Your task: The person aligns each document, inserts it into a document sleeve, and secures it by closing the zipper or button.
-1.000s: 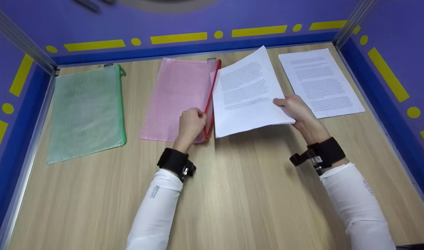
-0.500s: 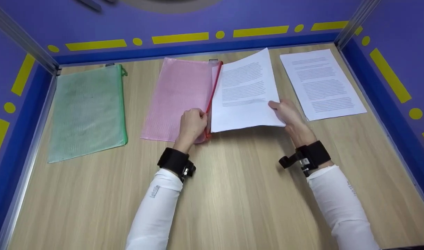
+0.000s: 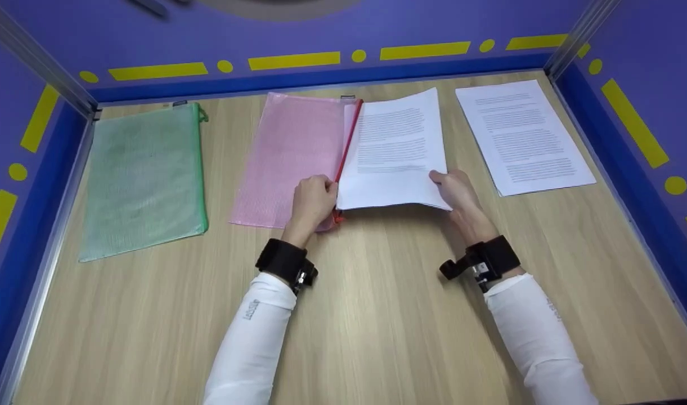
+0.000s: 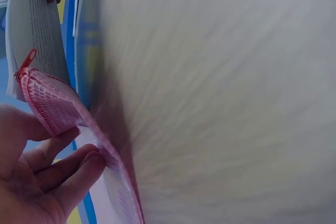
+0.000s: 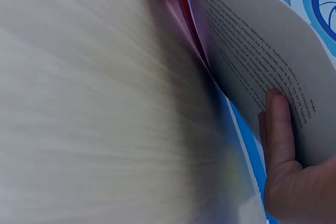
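Note:
A pink mesh zip pouch (image 3: pixel 298 140) lies flat on the table, its red-zippered mouth (image 3: pixel 351 135) facing right. My left hand (image 3: pixel 312 202) pinches the mouth's edge near the front corner; in the left wrist view the mesh edge (image 4: pixel 50 106) is lifted between thumb and fingers, red zip pull (image 4: pixel 31 59) beside it. With thumb on top, my right hand (image 3: pixel 460 197) grips the right edge of printed papers (image 3: pixel 391 140). Their left edge is tucked into the pouch's mouth, the back-left part showing through the mesh. The papers' right side bows above the table.
A green mesh zip pouch (image 3: pixel 146 180) lies at the left. Another printed paper stack (image 3: pixel 526 138) rests at the back right. Purple-blue walls with yellow marks (image 3: pixel 292 61) enclose the wooden table (image 3: pixel 388 315) at the back and both sides.
My right hand has moved left and slightly toward the front, sliding the papers' left edge into the pink pouch's mouth and lowering them. The left hand has kept its pinch in place.

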Demonstrator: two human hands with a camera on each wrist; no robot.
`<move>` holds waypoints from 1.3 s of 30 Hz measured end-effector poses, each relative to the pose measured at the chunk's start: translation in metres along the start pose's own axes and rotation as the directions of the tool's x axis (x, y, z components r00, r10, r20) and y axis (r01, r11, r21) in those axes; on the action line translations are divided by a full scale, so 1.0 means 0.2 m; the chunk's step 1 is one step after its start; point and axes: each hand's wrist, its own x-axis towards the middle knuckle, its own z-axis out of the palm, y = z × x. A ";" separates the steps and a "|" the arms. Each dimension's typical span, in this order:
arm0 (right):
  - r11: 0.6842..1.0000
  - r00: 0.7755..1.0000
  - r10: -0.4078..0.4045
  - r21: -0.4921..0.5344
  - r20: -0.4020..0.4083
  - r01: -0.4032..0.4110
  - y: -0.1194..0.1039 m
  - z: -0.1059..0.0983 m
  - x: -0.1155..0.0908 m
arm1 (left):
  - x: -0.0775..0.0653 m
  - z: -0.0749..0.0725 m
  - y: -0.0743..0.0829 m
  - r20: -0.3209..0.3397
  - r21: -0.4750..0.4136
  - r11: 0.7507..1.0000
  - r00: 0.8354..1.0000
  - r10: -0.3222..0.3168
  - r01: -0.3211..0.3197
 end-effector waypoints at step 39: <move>0.994 0.994 -0.107 -0.025 -0.030 0.106 -0.07 0.01 -0.09 | 0.00 -0.03 -0.01 -0.005 -0.021 0.999 1.000 0.028 -0.028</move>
